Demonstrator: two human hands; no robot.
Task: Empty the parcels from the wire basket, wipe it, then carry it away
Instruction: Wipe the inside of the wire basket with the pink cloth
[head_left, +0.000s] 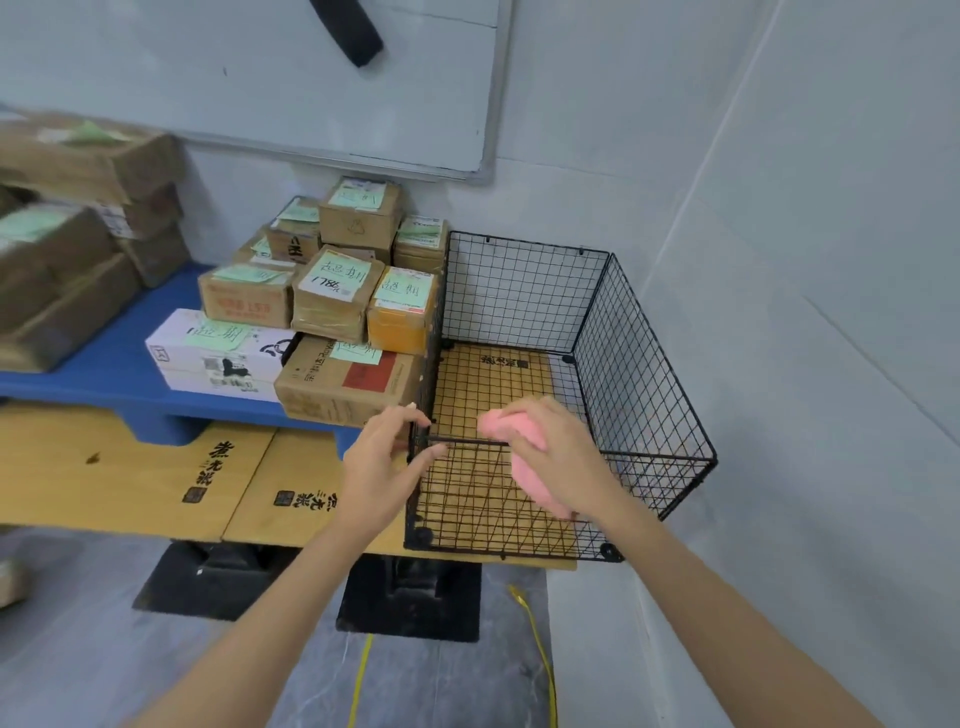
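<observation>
The black wire basket stands on flattened cardboard in the room's right corner, with nothing inside it. My left hand grips the basket's near left top corner, fingers curled round the rim wire. My right hand holds a pink cloth against the near front rim, fingers wrapped round the cloth. Several cardboard parcels with green labels are stacked on a blue pallet directly left of the basket, touching its left wall.
The blue pallet and brown cardboard sheets lie left of the basket. More boxes pile up at far left. White walls close in behind and to the right. Black pallet feet and yellow cable cross the grey floor below.
</observation>
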